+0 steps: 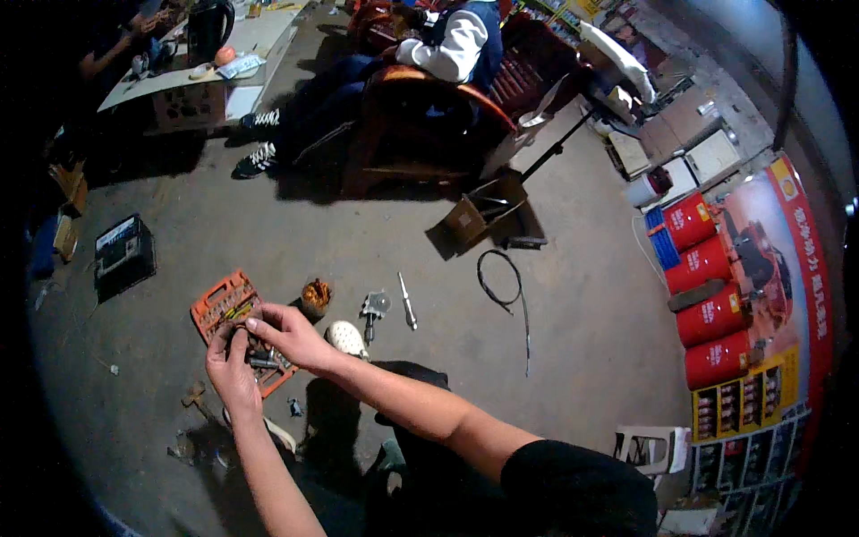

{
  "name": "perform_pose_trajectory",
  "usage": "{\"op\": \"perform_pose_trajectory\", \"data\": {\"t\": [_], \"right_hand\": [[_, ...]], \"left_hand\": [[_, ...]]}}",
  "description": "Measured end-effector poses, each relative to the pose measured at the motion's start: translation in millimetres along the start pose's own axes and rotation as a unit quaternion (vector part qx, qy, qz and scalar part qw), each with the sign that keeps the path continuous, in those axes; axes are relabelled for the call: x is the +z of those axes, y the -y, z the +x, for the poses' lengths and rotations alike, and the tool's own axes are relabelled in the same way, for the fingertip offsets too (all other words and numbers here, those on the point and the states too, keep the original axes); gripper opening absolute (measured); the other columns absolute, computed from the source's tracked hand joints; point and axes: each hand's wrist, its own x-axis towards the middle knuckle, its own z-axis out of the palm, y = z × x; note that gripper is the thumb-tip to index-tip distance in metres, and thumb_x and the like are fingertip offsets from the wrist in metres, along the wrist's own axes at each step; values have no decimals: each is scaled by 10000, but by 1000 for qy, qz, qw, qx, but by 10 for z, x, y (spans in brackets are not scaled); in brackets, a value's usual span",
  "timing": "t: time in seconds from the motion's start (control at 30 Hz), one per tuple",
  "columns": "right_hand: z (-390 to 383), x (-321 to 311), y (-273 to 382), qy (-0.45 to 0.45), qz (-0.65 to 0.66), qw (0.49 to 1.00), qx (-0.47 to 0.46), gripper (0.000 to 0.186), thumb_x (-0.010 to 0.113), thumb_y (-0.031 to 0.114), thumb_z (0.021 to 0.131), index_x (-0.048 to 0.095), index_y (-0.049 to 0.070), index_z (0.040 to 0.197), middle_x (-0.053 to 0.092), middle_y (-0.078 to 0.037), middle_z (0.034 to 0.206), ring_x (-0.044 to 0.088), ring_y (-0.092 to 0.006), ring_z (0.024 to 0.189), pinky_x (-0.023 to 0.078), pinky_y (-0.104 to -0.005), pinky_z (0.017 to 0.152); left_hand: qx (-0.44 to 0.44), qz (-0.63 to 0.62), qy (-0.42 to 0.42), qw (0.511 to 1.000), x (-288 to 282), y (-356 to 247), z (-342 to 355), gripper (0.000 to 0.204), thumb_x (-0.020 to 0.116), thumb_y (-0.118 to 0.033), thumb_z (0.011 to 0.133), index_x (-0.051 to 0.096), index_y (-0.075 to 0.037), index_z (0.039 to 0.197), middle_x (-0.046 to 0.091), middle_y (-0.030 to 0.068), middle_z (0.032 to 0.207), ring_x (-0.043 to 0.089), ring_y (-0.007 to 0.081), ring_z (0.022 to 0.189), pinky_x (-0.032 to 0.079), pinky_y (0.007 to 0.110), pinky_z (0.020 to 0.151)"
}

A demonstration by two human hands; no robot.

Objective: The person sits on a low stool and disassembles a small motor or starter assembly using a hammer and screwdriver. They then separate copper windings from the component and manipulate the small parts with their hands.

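Observation:
My left hand [231, 369] and my right hand [291, 335] meet above an open orange socket-set case [204, 296] on the floor. Fingertips of both hands are pinched around something small and dark; the fingers cover most of it, so its kind is unclear. Rows of metal bits and sockets lie in the case, partly hidden by my hands. Right beside it stands a round part with copper-coloured windings [316, 294]. A metal part with a shaft [376, 306] and a screwdriver-like tool [407, 302] lie farther right.
A hammer [196, 396] lies near my left forearm. Farther off are a black battery-like box [123, 255], a looped black cable [520, 285] and an open cardboard box [463, 224]. A person sits on a wooden chair [420, 89] at the back. Red drums [702, 268] line the right.

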Motion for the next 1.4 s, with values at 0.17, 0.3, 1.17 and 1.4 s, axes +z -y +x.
{"op": "perform_pose_trajectory", "data": {"t": [0.17,0.3,1.17,1.4], "right_hand": [[10,-7,66,36,60,995,64,312,545,260,939,591,-7,1095,588,20,878,489,-55,765,429,-236,667],[18,-30,196,-83,-155,983,57,267,628,192,842,608,-31,987,631,-68,871,568,-118,814,478,-299,726],[24,24,147,-98,-229,967,-47,155,665,95,801,637,-48,853,644,-57,709,568,-63,645,468,-233,601],[34,-10,4,-123,-345,924,-114,172,695,96,734,632,-27,836,612,-118,710,583,-146,607,463,-257,579]], "left_hand": [[11,-80,43,996,12,-17,36,158,596,-50,874,614,-13,1027,624,51,1000,581,135,919,450,280,839],[-4,108,-87,990,167,-230,-9,230,609,-110,850,627,-4,1054,649,67,1008,601,126,859,482,272,758],[317,432,-27,844,13,-150,-7,105,683,10,750,626,31,836,645,103,827,627,206,755,489,287,688],[324,426,-30,844,2,-119,-19,90,674,-13,748,634,17,822,645,113,835,629,252,763,498,328,687]]}}
